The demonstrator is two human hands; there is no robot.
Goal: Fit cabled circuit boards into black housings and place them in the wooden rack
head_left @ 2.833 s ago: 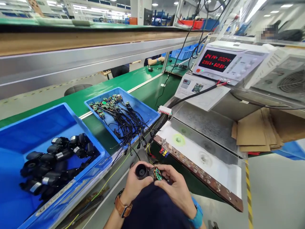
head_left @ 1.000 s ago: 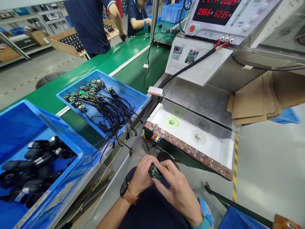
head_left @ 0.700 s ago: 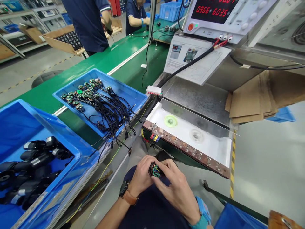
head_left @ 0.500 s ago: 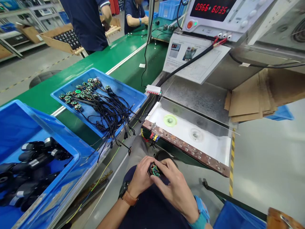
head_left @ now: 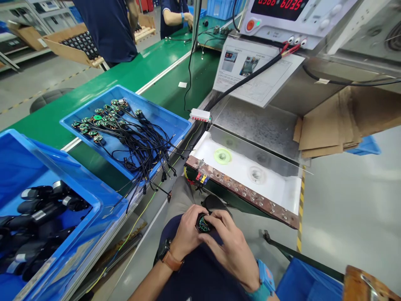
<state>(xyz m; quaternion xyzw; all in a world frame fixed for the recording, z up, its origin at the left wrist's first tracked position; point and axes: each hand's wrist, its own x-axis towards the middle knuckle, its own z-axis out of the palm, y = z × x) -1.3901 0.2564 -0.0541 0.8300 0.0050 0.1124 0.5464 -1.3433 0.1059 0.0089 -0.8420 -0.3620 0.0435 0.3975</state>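
Observation:
Above my lap, my left hand (head_left: pixel 187 229) is wrapped round a small round black part (head_left: pixel 203 223) with a green circuit board and thin wires inside. My right hand (head_left: pixel 231 242) touches the part's right side with its thumb and fingers pinched on the rim. A blue tray (head_left: pixel 175 121) on the left holds several green circuit boards (head_left: pixel 106 119) with long black cables (head_left: pixel 140 146) that hang over its near edge. Lower left, a deeper blue bin (head_left: pixel 90 221) holds several black housings (head_left: pixel 40 213).
A white fixture (head_left: pixel 239 167) with a brown studded front strip (head_left: pixel 244 190) stands ahead. Behind it is a power supply (head_left: pixel 282 21) with red digits. Cardboard sheets (head_left: pixel 328 121) lean at right. Two people stand or sit across the green bench (head_left: pixel 125 79).
The view has shifted slightly. My right fingers have moved further over the top of the round part, and its inside now looks darker. Both hands remain at it above my lap.

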